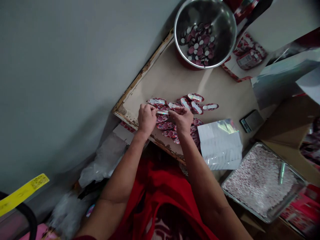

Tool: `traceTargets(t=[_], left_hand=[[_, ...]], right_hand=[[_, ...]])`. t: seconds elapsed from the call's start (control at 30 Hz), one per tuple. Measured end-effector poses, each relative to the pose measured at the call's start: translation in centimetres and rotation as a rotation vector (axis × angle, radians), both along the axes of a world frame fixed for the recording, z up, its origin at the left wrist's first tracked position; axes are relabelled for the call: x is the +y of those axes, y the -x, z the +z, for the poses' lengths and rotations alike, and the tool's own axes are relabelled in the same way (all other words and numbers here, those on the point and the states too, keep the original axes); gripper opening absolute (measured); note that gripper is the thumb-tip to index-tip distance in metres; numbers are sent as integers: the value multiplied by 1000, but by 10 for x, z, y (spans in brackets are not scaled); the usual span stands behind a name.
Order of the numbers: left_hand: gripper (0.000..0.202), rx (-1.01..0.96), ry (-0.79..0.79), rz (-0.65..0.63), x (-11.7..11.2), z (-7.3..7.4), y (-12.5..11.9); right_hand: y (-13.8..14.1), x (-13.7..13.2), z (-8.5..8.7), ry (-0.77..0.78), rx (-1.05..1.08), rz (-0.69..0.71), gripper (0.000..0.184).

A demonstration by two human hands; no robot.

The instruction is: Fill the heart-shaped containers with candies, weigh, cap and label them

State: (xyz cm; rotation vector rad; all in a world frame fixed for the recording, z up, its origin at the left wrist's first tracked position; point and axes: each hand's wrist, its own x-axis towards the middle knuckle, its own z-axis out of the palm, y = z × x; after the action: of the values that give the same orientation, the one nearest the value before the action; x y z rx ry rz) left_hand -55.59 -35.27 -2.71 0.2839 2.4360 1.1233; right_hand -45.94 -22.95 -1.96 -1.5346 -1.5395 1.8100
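Note:
Between the fingertips of my left hand [147, 120] and my right hand [183, 120] a small shiny sticker strip [162, 112] is stretched flat. Both hands are closed in a pinch, one at each end of it. The strip lies over a red patterned oval container [163, 108], seen from above; whether it is stuck down I cannot tell. Around my hands stand several like containers. Those farther off, such as one oval container [210, 107], carry a pale shiny strip across the top. Nearer ones, such as another container [165, 126], show a pink round piece inside.
A white label sheet [221, 145] lies right of my right hand. Behind stands a metal bowl [178, 43] holding pink and white discs. To the right are a small scale [252, 120], a cardboard box [282, 123] and a metal tray [268, 220] of small pale pellets. A wall [75, 66] borders the left.

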Motion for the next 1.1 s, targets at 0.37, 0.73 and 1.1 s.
traceTargets(t=[0.37,0.73,1.1], left_hand=[[5,144,277,-127,22,-6,-2],[7,180,277,-136,23,-8,-1],[14,312,50,-310,54,20,-43]], right_hand=[[11,1,-22,-440,-323,152,19],[14,7,-19,-498,-536,297,25],[-61,28,8,-451,-347,418,11]])
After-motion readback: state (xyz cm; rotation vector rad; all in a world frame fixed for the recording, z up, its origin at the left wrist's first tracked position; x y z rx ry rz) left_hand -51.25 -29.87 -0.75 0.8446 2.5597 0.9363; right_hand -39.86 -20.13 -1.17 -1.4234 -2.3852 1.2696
